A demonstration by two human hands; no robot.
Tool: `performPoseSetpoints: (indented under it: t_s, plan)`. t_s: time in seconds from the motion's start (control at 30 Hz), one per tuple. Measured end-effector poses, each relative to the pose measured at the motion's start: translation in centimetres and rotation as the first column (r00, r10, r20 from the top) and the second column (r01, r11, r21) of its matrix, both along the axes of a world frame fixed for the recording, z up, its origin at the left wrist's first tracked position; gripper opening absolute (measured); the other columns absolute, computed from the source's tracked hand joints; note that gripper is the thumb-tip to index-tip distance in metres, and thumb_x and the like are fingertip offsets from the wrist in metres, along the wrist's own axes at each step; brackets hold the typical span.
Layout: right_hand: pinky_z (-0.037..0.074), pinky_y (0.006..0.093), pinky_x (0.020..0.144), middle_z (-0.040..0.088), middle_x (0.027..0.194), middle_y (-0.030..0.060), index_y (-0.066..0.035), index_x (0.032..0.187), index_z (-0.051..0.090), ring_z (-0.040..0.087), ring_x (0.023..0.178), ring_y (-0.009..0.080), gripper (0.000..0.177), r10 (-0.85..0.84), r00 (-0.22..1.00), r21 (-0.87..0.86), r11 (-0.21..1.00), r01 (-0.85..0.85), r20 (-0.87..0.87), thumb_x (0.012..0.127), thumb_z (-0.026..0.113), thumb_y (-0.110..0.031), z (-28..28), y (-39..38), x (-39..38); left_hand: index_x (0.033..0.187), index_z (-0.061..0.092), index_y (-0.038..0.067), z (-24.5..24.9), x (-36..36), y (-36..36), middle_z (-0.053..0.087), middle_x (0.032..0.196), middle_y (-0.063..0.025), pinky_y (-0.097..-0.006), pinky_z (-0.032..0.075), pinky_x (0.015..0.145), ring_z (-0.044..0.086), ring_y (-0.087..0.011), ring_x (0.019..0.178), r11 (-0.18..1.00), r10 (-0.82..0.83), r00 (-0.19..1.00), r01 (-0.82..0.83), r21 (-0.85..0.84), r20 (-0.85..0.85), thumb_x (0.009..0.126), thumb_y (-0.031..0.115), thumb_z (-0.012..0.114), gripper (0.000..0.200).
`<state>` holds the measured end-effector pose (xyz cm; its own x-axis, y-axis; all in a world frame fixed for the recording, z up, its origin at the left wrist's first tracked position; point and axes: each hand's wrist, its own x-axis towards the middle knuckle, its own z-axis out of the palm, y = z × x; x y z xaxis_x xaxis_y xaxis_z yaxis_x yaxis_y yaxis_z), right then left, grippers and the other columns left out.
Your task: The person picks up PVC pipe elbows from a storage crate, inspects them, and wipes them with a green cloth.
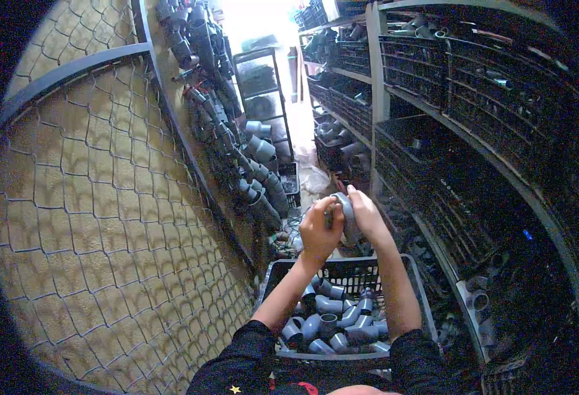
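Both hands are raised close together beyond the far rim of a black crate point(416, 280). Between them is a grey pipe fitting point(346, 207). My right hand point(367, 216) lies along the fitting's right side with its fingers closed on it. My left hand point(320, 228) is at its left side, fingers curled, with the fingertips against or very near the fitting. Below the forearms, the crate holds several grey pipe fittings point(329, 306), lying loose in a heap.
A wire mesh fence point(99, 191) in a metal frame stands at the left. Large grey fittings point(261, 149) are stacked beyond it. Shelves with black crates point(411, 62) line the right side. A bright opening lies at the far end, with clear plastic point(314, 179) on the floor.
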<state>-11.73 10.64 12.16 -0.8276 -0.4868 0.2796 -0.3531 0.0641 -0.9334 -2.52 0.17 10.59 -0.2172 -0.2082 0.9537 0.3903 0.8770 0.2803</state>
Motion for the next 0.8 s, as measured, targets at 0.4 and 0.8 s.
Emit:
performPoseSetpoints:
  t_s: [0.4, 0.8]
  plan:
    - [0.047, 0.0457, 0.089, 0.064, 0.111, 0.0276, -0.002, 0.114, 0.06, 0.062, 0.106, 0.0422, 0.05, -0.04, 0.979, 0.214, 0.973, 0.083, -0.199, 0.101, 0.046, -0.048, -0.8, -0.2, 0.5, 0.108, 0.06, 0.005, 0.3, -0.3, -1.5, 0.065, 0.092, -0.0127, -0.0362, 0.053, 0.07, 0.064, -0.0226, 0.079, 0.994, 0.031, 0.995, -0.041, 0.099, 0.1, 0.098, 0.019, 0.059, 0.017]
    - [0.049, 0.0242, 0.073, 0.07, 0.092, 0.0023, -0.002, 0.104, 0.069, 0.062, 0.08, 0.0092, 0.061, 0.185, 0.982, -0.266, 0.946, -0.186, -0.027, 0.07, 0.087, -0.05, 8.2, 6.1, 1.6, 0.135, 0.042, 0.001, 1.5, 5.4, -1.1, 0.047, 0.132, -0.0138, -0.0305, 0.043, 0.096, 0.051, -0.0192, 0.111, 0.843, -0.504, 0.794, 0.367, 0.393, 0.34, 0.1, 0.012, 0.055, 0.039]
